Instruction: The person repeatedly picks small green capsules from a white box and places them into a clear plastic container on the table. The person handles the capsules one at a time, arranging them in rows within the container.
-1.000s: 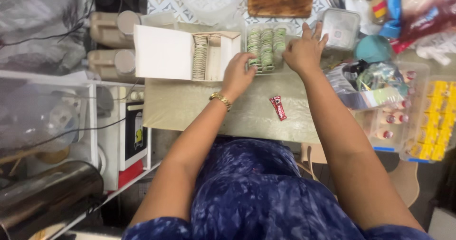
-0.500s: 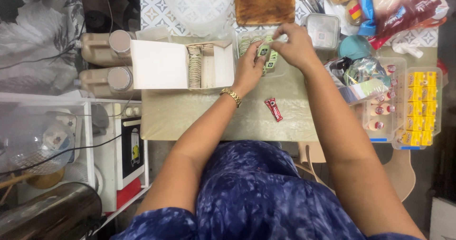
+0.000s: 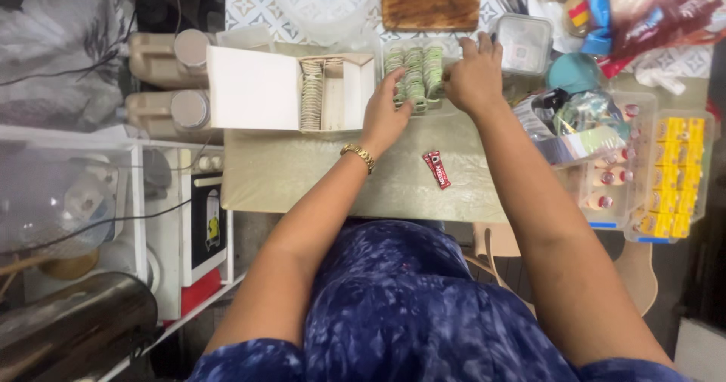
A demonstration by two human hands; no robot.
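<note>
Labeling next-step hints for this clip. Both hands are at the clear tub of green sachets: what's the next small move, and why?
Probably the left hand goes to the open white box for more sachets. Both hands, the right hand too, are pressed against the green sachets standing in rows in the clear tub, and one row of sachets is left in the box beside it.

A table [image 3: 318, 178] with a pale cover carries an open white box [image 3: 287, 87] and a clear tray [image 3: 416, 76] of green sachets. A small red sachet [image 3: 436, 169] lies alone near its front edge. At the right stand clear bins [image 3: 650, 170].
</note>
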